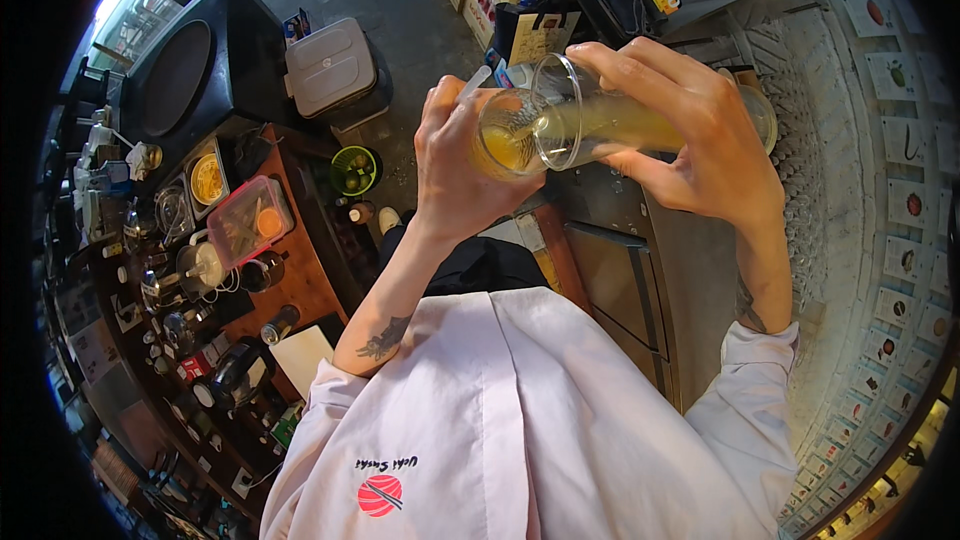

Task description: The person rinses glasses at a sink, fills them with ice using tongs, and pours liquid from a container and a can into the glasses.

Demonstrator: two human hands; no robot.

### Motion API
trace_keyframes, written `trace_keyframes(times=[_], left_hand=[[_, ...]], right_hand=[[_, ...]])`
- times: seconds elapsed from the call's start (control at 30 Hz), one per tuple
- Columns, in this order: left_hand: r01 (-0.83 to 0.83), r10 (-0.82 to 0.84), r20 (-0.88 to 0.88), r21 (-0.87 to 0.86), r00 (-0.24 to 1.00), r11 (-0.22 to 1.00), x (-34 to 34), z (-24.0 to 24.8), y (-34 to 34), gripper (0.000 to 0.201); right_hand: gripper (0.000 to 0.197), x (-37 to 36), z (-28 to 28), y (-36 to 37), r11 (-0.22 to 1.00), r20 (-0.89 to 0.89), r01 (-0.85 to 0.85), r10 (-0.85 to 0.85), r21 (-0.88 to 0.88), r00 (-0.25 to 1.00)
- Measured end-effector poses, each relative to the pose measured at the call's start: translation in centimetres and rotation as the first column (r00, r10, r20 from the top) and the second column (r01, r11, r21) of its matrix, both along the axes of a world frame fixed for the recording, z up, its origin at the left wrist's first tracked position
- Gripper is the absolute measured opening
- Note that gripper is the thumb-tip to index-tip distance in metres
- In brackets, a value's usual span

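My left hand (pixel 447 162) is wrapped around a clear glass (pixel 508 148) with orange-yellow liquid in it. A pale translucent stick, perhaps a straw (pixel 476 82), pokes up beside that hand's fingers; its lower end is hidden. My right hand (pixel 705 110) grips a tall clear glass (pixel 622 122) of cloudy yellow liquid, tipped nearly on its side. Its round mouth overlaps the left glass's rim, and liquid appears to run from one into the other.
To the left, a wooden counter (pixel 312 230) carries a pink-rimmed clear container (pixel 250 223), jars and bottles. A green basket (pixel 353 171) and grey-lidded bin (pixel 331 67) stand beyond it. Along the right runs a wall with small picture cards (pixel 905 140); many glasses (pixel 800 210) stand beside it.
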State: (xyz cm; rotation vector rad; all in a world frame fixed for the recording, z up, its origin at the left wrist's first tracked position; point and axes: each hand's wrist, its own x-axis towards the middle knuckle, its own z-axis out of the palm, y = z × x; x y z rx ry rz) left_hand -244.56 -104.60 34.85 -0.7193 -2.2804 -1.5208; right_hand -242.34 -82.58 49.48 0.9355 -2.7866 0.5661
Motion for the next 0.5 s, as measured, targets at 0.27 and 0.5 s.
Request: trace_keyframes(times=[0.27, 0.5], left_hand=[[-0.002, 0.002, -0.007, 0.001, 1.0, 1.0, -0.1, 0.09, 0.24, 0.047], [0.02, -0.02, -0.008, -0.001, 1.0, 1.0, -0.28, -0.23, -0.11, 0.054]], right_hand=[[0.08, 0.13, 0.12, 0.14, 1.0, -0.011, 0.0, 0.0, 0.015, 1.0], [0.081, -0.08, -0.09, -0.17, 1.0, -0.003, 0.005, -0.005, -0.01, 1.0]])
